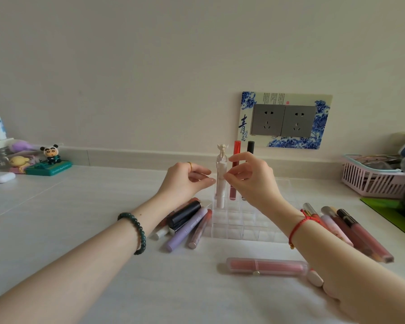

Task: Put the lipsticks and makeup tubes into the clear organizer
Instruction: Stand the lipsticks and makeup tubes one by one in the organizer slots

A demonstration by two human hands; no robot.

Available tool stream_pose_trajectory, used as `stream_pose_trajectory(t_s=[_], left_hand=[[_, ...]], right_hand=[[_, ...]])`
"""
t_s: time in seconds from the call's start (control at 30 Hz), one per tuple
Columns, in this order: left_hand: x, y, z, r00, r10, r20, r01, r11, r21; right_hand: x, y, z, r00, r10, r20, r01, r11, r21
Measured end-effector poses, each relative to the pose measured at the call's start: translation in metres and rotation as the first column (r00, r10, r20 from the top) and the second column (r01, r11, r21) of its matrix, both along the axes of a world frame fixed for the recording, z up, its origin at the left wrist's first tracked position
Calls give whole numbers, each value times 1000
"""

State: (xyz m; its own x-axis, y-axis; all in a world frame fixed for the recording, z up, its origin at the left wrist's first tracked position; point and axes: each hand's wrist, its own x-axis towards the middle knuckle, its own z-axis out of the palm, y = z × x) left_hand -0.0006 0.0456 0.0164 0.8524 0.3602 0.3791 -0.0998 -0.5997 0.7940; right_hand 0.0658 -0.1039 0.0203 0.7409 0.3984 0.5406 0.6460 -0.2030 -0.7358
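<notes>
Three tubes stand upright in the back cells of the clear acrylic organizer with a grid of square cells [246, 224]. They are a pale pink tube topped by a small white winged figure [221, 183], a red-capped tube of dark red gloss [235, 155] and a black-capped tube [251, 147], in a row from left to right. The other cells hold nothing. Two hands flank the pale pink tube. The left hand [185, 181], wearing one gold ring [189, 164], has its loosely curled thumb and forefinger at the tube's left side. The right hand [255, 181] brings its narrow-set fingertips to the right side, in front of the red-capped tube. I cannot tell whether either hand pinches the tube or only touches it. About five tubes lie heaped just left of the organizer on the white table [80, 218], among them a lilac tube [187, 230] and a black lipstick [185, 215]; they overlap, so the count is unsure. About five more lie fanned at the right [360, 235], partly behind the right forearm. One clear capsule-shaped case with a pink stick inside [267, 266] lies in front. On the wall are two grey sockets [283, 120].
</notes>
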Motion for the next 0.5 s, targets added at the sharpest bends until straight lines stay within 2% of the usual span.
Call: stream_pose_trajectory(t_s=[0.5], left_hand=[[-51, 45, 23, 993, 113, 19, -115, 989, 94]], right_hand=[[-22, -16, 19, 995, 22, 102, -16, 998, -58]])
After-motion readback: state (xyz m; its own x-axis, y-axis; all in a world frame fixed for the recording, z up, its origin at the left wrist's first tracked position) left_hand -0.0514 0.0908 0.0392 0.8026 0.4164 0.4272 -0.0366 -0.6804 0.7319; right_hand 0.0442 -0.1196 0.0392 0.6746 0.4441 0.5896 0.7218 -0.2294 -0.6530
